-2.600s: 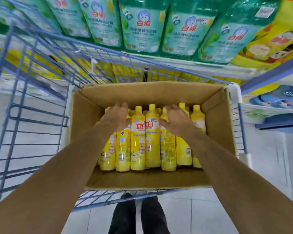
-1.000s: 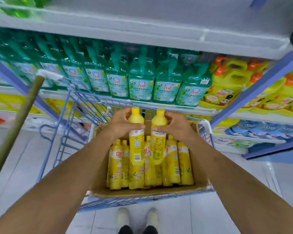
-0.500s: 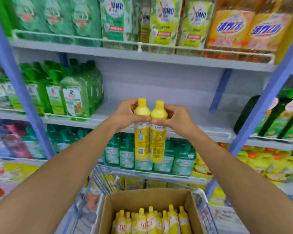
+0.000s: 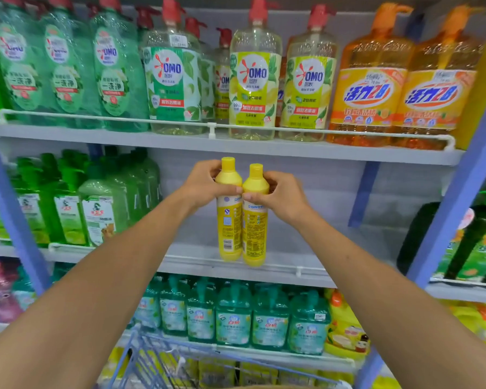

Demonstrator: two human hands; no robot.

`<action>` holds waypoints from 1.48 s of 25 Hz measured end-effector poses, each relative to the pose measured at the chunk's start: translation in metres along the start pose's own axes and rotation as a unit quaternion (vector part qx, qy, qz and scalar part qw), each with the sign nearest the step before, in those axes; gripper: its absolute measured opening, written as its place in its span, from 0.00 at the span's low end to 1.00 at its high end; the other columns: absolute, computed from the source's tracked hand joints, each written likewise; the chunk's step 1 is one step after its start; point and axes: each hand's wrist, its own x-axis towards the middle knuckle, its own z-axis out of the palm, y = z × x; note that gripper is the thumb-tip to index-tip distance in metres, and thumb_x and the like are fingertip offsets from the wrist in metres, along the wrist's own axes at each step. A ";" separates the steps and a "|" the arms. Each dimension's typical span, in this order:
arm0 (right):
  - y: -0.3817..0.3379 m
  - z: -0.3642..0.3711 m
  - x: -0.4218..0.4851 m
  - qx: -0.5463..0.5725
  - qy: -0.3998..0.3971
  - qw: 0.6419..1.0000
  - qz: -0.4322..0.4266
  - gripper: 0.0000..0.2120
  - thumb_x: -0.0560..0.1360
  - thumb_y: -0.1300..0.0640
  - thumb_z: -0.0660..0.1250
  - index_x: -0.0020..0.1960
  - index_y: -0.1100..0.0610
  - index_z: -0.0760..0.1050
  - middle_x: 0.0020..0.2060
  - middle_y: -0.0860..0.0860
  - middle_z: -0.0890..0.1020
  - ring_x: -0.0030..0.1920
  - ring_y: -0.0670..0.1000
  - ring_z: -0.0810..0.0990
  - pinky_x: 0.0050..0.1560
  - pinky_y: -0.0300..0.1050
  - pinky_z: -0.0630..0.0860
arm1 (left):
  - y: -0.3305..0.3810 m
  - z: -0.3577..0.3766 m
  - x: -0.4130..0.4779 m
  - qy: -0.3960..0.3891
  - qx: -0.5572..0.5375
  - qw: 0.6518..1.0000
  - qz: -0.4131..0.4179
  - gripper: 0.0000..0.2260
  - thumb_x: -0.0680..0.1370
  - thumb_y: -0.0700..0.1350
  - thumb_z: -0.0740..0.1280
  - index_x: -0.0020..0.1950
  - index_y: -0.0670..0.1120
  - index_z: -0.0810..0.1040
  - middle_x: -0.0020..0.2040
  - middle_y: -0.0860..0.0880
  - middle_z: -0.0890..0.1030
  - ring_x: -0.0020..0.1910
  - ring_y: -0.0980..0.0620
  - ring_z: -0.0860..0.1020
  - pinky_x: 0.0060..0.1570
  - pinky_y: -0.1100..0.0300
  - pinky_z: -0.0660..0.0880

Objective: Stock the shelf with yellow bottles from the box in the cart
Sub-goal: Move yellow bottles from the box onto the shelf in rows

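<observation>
Two slim yellow bottles are held upright side by side in front of the middle shelf [image 4: 306, 248]. My left hand [image 4: 201, 183] grips the shoulder of the left yellow bottle [image 4: 229, 220]. My right hand [image 4: 278, 196] grips the shoulder of the right yellow bottle [image 4: 253, 228]. Their bases sit at about the level of the shelf's front rail; I cannot tell if they touch the shelf. Behind them the shelf bay is bare back to its wall. The blue wire cart [image 4: 152, 360] shows at the bottom edge, with only a sliver of the cardboard box [image 4: 264, 387] visible.
Green pump bottles [image 4: 96, 203] fill the left end of the same shelf. Dark green bottles [image 4: 474, 242] stand in the bay to the right, past a blue upright [image 4: 460, 186]. Large pump bottles [image 4: 253, 74] line the shelf above, teal ones [image 4: 233, 315] the shelf below.
Both hands took one bottle each from the box, lifted them and carried them up and forward to the middle shelf. My view rose from the cart to the shelves.
</observation>
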 end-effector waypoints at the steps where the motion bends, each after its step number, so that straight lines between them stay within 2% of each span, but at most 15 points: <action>1: 0.010 0.003 0.004 0.003 -0.002 1.000 0.008 0.19 0.64 0.48 0.83 0.50 0.54 0.82 0.41 0.48 0.86 0.41 0.45 0.84 0.45 0.48 0.82 | -0.006 0.004 0.006 0.002 0.000 1.000 -0.006 0.24 0.67 0.36 0.81 0.60 0.38 0.79 0.56 0.41 0.84 0.56 0.43 0.83 0.56 0.52 0.82; 3: 0.030 0.011 0.008 0.003 0.012 1.000 0.021 0.24 0.62 0.45 0.83 0.53 0.53 0.82 0.44 0.47 0.86 0.44 0.47 0.85 0.48 0.49 0.83 | -0.022 0.016 0.014 0.001 -0.002 1.000 -0.019 0.24 0.66 0.36 0.81 0.60 0.38 0.79 0.55 0.41 0.84 0.55 0.42 0.83 0.55 0.52 0.82; 6: 0.044 0.016 0.018 0.007 0.060 0.998 0.032 0.27 0.61 0.42 0.82 0.55 0.53 0.82 0.43 0.46 0.86 0.44 0.45 0.85 0.44 0.40 0.82 | -0.042 0.030 0.027 0.023 -0.004 0.999 -0.024 0.23 0.66 0.38 0.82 0.57 0.38 0.80 0.52 0.41 0.85 0.52 0.42 0.84 0.53 0.50 0.83; 8: 0.048 0.018 0.027 0.000 0.063 0.997 0.034 0.27 0.61 0.41 0.82 0.54 0.54 0.82 0.43 0.46 0.86 0.43 0.44 0.84 0.42 0.37 0.81 | -0.048 0.032 0.037 0.037 -0.009 0.999 -0.026 0.22 0.65 0.38 0.82 0.56 0.37 0.80 0.52 0.41 0.85 0.49 0.44 0.84 0.51 0.52 0.82; 11: 0.061 0.025 0.034 -0.021 0.063 0.997 0.045 0.28 0.61 0.43 0.83 0.55 0.54 0.81 0.44 0.46 0.85 0.43 0.45 0.84 0.41 0.29 0.77 | -0.061 0.036 0.045 0.033 -0.002 0.999 -0.023 0.22 0.63 0.36 0.83 0.53 0.39 0.79 0.48 0.42 0.84 0.44 0.50 0.81 0.46 0.55 0.81; 13: 0.073 0.032 0.033 -0.020 0.081 0.995 0.058 0.28 0.61 0.45 0.83 0.57 0.53 0.80 0.43 0.45 0.84 0.43 0.44 0.83 0.41 0.26 0.74 | -0.077 0.041 0.048 0.032 -0.015 0.999 -0.021 0.23 0.60 0.39 0.83 0.51 0.40 0.80 0.46 0.42 0.84 0.41 0.52 0.80 0.44 0.55 0.80; 15: 0.087 0.037 0.030 0.018 0.093 0.993 0.071 0.31 0.60 0.45 0.84 0.60 0.52 0.79 0.46 0.45 0.84 0.45 0.43 0.83 0.46 0.30 0.77 | -0.095 0.044 0.046 0.035 -0.047 0.998 -0.034 0.25 0.60 0.43 0.83 0.53 0.40 0.81 0.48 0.43 0.85 0.43 0.51 0.83 0.46 0.55 0.81; 17: 0.106 0.041 0.023 0.053 0.075 0.992 0.088 0.32 0.60 0.43 0.83 0.60 0.51 0.78 0.48 0.46 0.86 0.48 0.45 0.85 0.50 0.37 0.80 | -0.114 0.044 0.038 0.016 -0.074 0.995 -0.065 0.23 0.64 0.40 0.83 0.56 0.40 0.81 0.50 0.43 0.86 0.48 0.48 0.85 0.51 0.51 0.83; 20: 0.131 0.055 0.000 0.095 0.027 0.989 0.106 0.24 0.66 0.55 0.82 0.58 0.51 0.77 0.50 0.45 0.86 0.51 0.46 0.86 0.51 0.38 0.80 | -0.146 0.044 0.016 -0.056 -0.094 0.990 -0.094 0.23 0.68 0.35 0.80 0.61 0.42 0.79 0.55 0.46 0.86 0.55 0.47 0.84 0.59 0.49 0.80; 22: 0.146 0.067 -0.014 0.107 0.024 0.986 0.123 0.23 0.67 0.57 0.81 0.59 0.52 0.77 0.51 0.46 0.86 0.52 0.46 0.85 0.52 0.39 0.80 | -0.162 0.046 0.007 -0.084 -0.098 0.987 -0.101 0.25 0.68 0.35 0.80 0.64 0.43 0.79 0.57 0.48 0.85 0.58 0.48 0.83 0.62 0.50 0.79; 26: 0.157 0.076 -0.019 0.133 0.043 0.980 0.138 0.23 0.68 0.59 0.81 0.60 0.55 0.78 0.51 0.49 0.87 0.52 0.48 0.86 0.53 0.42 0.81 | -0.178 0.052 0.004 -0.082 -0.094 0.988 -0.086 0.25 0.69 0.37 0.80 0.64 0.44 0.78 0.58 0.49 0.85 0.58 0.50 0.83 0.61 0.54 0.79; 30: 0.161 0.081 -0.028 0.121 0.038 0.981 0.144 0.25 0.68 0.56 0.81 0.61 0.52 0.77 0.52 0.47 0.86 0.53 0.47 0.85 0.54 0.43 0.81 | -0.185 0.054 -0.002 -0.081 -0.078 0.989 -0.092 0.23 0.69 0.40 0.80 0.62 0.46 0.80 0.56 0.51 0.86 0.57 0.53 0.83 0.59 0.56 0.79; 33: 0.165 0.086 -0.033 0.119 0.047 0.981 0.144 0.24 0.67 0.57 0.82 0.59 0.50 0.77 0.52 0.47 0.86 0.52 0.46 0.85 0.53 0.42 0.81 | -0.188 0.063 -0.006 -0.037 -0.054 0.992 -0.105 0.23 0.67 0.42 0.82 0.60 0.48 0.80 0.53 0.51 0.86 0.53 0.54 0.84 0.58 0.54 0.80; 37: 0.159 0.089 -0.033 0.100 0.066 0.981 0.150 0.27 0.64 0.50 0.83 0.59 0.52 0.77 0.50 0.44 0.86 0.48 0.41 0.85 0.48 0.36 0.80 | -0.186 0.077 -0.006 0.061 0.021 0.989 -0.130 0.26 0.63 0.50 0.84 0.56 0.52 0.78 0.49 0.55 0.85 0.49 0.56 0.83 0.50 0.58 0.81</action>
